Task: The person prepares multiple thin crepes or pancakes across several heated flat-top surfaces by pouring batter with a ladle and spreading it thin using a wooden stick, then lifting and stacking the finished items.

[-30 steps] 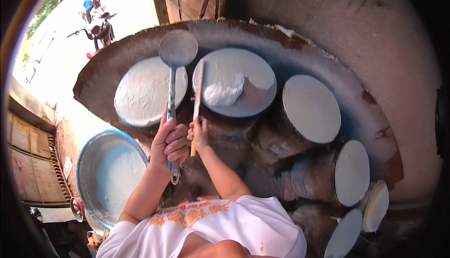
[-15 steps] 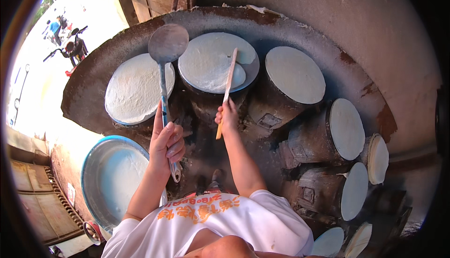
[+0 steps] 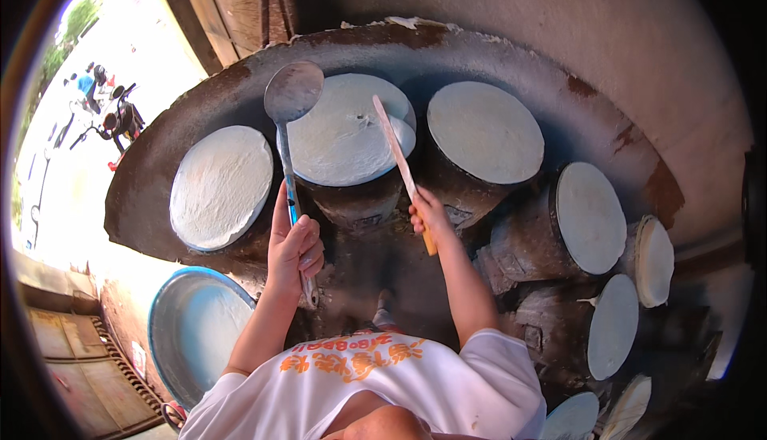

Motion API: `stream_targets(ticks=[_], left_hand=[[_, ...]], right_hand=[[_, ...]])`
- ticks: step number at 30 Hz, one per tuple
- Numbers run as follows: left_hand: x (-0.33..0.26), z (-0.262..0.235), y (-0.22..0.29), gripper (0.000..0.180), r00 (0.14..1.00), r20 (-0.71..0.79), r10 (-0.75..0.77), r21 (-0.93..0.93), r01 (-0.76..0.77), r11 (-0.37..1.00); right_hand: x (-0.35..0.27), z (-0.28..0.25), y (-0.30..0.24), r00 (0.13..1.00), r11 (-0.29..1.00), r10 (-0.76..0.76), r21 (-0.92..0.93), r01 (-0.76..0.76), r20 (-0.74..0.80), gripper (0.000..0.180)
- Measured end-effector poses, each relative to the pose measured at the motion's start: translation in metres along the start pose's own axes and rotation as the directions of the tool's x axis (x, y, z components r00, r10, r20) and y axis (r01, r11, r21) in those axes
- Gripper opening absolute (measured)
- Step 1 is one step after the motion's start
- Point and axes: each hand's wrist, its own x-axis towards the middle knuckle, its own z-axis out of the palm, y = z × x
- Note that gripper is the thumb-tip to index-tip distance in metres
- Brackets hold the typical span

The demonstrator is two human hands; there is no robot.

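My left hand [image 3: 294, 254] is closed round the handle of a metal ladle [image 3: 294, 92]. The ladle stands raised with its round bowl overlapping the left edge of the middle round griddle. White batter [image 3: 339, 148] covers most of that griddle, with a wavy, lobed edge on its right. In my right hand [image 3: 431, 215] is a long flat spatula [image 3: 397, 146] with a yellowish handle. Its tip lies over the right part of the batter in view; whether it touches cannot be seen. Batter-covered griddles stand on the left [image 3: 222, 188] and right [image 3: 486, 132].
A blue-rimmed basin [image 3: 196, 332] with pale batter inside is at my lower left. More white-covered drum stoves [image 3: 591, 216] curve down the right side. A rusty curved metal shield [image 3: 511, 52] stands behind the stoves. Motorbikes [image 3: 120, 120] are outside at far left.
The batter on the middle griddle reaches farther right, covering grey surface seen before. My right hand has shifted right and nearer, the spatula now slanting the other way. My left hand still holds the ladle up.
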Motion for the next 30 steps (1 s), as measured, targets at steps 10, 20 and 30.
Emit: stream_targets(ticks=[10, 20, 30], left_hand=[[0.070, 0.032, -0.032, 0.065, 0.992, -0.118, -0.048, 0.147, 0.065, 0.987], [0.106, 0.047, -0.033, 0.059, 0.981, -0.159, -0.115, 0.109, 0.133, 0.985], [0.179, 0.027, -0.015, 0.012, 0.835, 0.170, -0.524, -0.725, 0.466, 0.507]], right_hand=[[0.004, -0.075, -0.010, 0.993, 0.962, -0.040, -0.264, 0.068, 0.110, 0.035], [0.045, -0.072, -0.032, 0.720, 0.413, -0.693, -0.839, 0.354, -0.037, 0.031], [0.067, -0.082, -0.039, 0.718, 0.079, -0.633, -0.898, 0.432, 0.290, 0.030]])
